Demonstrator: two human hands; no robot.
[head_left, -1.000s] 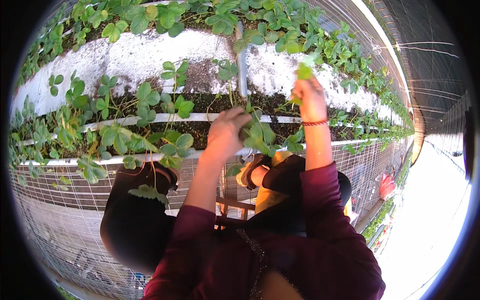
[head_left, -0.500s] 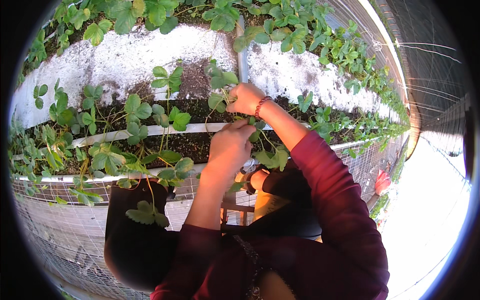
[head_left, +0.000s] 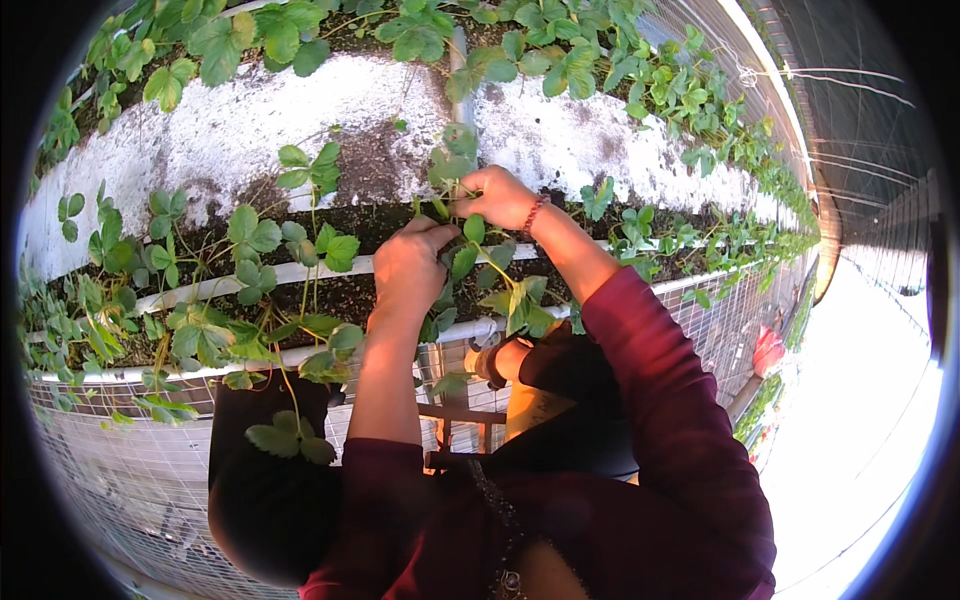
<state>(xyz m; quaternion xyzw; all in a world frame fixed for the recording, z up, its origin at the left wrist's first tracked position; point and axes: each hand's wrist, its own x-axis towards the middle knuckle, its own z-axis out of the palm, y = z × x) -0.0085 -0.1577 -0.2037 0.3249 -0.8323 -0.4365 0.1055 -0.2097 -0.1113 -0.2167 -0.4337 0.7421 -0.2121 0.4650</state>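
Up on the raised growing bed, both bare hands work at one small green strawberry plant (head_left: 470, 255) rooted in the dark soil strip (head_left: 350, 230) between the white plastic film covering (head_left: 230, 140) and the white tube rail (head_left: 300, 272). The left hand (head_left: 408, 272) lies knuckles-up with its fingers curled down into the plant's crown; whether they pinch a stem or only press on leaves cannot be told, since the fingertips are hidden under the foliage. The right hand (head_left: 497, 197), with a red beaded bracelet (head_left: 532, 215) at the wrist, sits just beyond it, its fingers drawn together on a thin stalk below a rounded leaf (head_left: 460, 140).

Judging from this, the main risk is tearing. The two hands grip close together on the same plant, so a pull in opposite directions could snap the stalk at the wrong place or tug the crown loose from the soil. The neighbouring leaves (head_left: 330, 250) crowd in just beside the left hand and could be crushed or pulled along. The maroon sleeves (head_left: 660, 400) reach over the wire mesh fence (head_left: 100, 450) below the bed, and the fabric might catch on it if the arms drop.
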